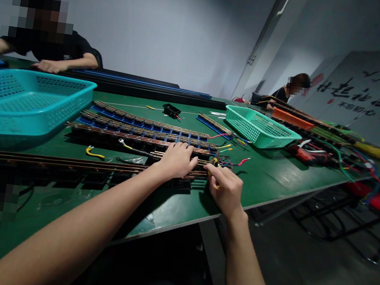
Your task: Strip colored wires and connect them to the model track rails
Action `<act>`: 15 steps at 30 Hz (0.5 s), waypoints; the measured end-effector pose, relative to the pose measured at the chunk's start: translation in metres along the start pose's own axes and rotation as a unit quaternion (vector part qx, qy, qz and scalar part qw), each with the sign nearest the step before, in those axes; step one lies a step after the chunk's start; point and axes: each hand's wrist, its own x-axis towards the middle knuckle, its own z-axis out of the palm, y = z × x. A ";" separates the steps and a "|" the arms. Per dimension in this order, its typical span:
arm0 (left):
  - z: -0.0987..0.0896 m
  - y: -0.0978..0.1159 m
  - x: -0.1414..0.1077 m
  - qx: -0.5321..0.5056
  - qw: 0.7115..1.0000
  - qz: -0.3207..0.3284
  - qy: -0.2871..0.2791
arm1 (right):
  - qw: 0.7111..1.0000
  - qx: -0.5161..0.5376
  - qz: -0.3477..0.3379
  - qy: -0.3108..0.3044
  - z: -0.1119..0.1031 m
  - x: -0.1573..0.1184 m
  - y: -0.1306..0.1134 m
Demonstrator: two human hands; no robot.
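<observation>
Green counter (270,177) under dim room light. Near front edge, our left hand (177,159), half-open, palm down, steadies railed strip (199,175); right hand (226,188), curled closed, holds yellow-handled tool (218,187), type unclear. Work at strip's end seemingly calls for steady bracing.

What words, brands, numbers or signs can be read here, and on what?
"不忘初心": smaller line on the wall.
"起", "加": among the larger characters there; the remaining characters are too stylised, blurred or cut off.
Red seal: too small.
Shirt print: too blurred.
</observation>
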 end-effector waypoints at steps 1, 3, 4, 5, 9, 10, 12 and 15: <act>0.000 0.000 0.000 0.000 1.000 0.000 0.002 | 1.000 -0.005 -0.005 -0.004 0.000 0.000 0.000; 0.001 -0.001 0.000 0.000 1.000 0.002 0.004 | 1.000 -0.010 -0.015 -0.017 -0.001 0.001 -0.001; 0.001 -0.001 0.000 0.000 1.000 0.003 0.005 | 1.000 -0.009 -0.019 -0.021 -0.002 0.001 -0.001; 0.001 -0.001 0.000 0.000 1.000 0.005 0.004 | 0.999 -0.008 -0.022 -0.022 -0.002 0.002 -0.001; 0.001 0.000 0.000 0.006 1.000 0.004 0.003 | 1.000 0.008 -0.014 -0.013 -0.002 0.001 0.000; 0.000 0.000 0.000 0.008 1.000 0.003 0.003 | 1.000 0.015 -0.005 -0.004 -0.001 0.000 0.000; -0.001 0.001 -0.001 0.010 1.000 0.001 0.002 | 0.999 0.035 0.033 0.022 -0.001 -0.003 0.001; -0.002 0.002 -0.001 0.014 1.000 0.000 -0.001 | 0.988 0.061 0.129 0.066 0.001 -0.008 0.002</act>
